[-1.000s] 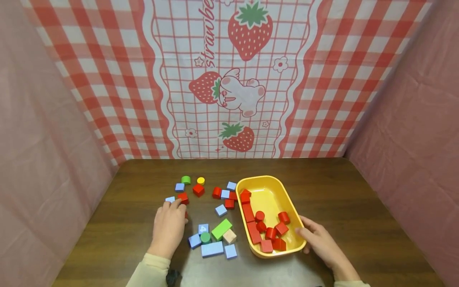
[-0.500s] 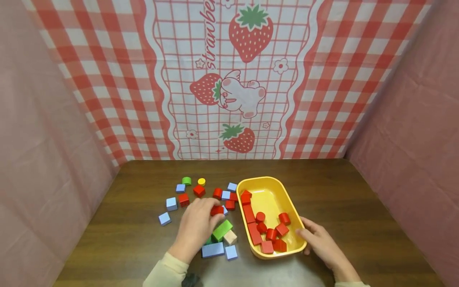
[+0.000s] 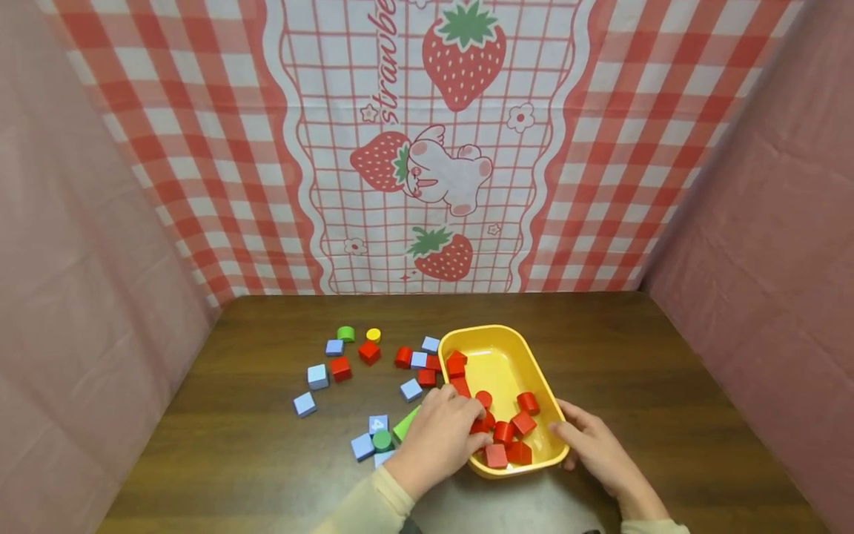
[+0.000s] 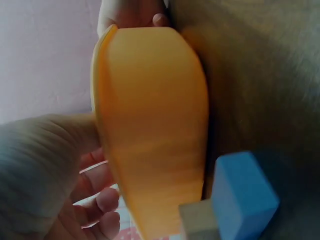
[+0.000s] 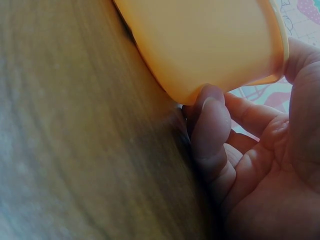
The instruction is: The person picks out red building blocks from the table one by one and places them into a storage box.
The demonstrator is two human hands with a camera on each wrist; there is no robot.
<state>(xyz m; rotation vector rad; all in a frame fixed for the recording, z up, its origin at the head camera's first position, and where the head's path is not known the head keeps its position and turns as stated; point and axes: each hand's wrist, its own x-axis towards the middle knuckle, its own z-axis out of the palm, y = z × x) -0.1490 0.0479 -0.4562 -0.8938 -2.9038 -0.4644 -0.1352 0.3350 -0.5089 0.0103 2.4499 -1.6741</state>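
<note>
My left hand (image 3: 437,437) reaches over the left wall of the yellow plastic tray (image 3: 542,374), a red block (image 3: 478,426) between its thumb and fingers. In the left wrist view, the tray's wall hides the fingertips and block, while the other fingers (image 4: 106,200) curl loosely. My right hand (image 3: 597,449) grips the tray's right side, thumb over the rim and fingers against the outside, as the right wrist view shows too. Several red blocks, cubes and cylinders among them, lie inside the tray, such as a red cylinder (image 3: 528,403).
Left of the tray lie loose blocks: a red cube (image 3: 340,368), blue blocks (image 3: 305,404), a green cylinder (image 3: 382,440) and a yellow cylinder (image 3: 373,335). A blue block (image 4: 242,197) and a plain wooden block (image 4: 197,220) stand close to the tray's wall.
My left hand has picked up a red block from the left of the table and carried it right, over the tray. The right hand and tray have stayed in place.
</note>
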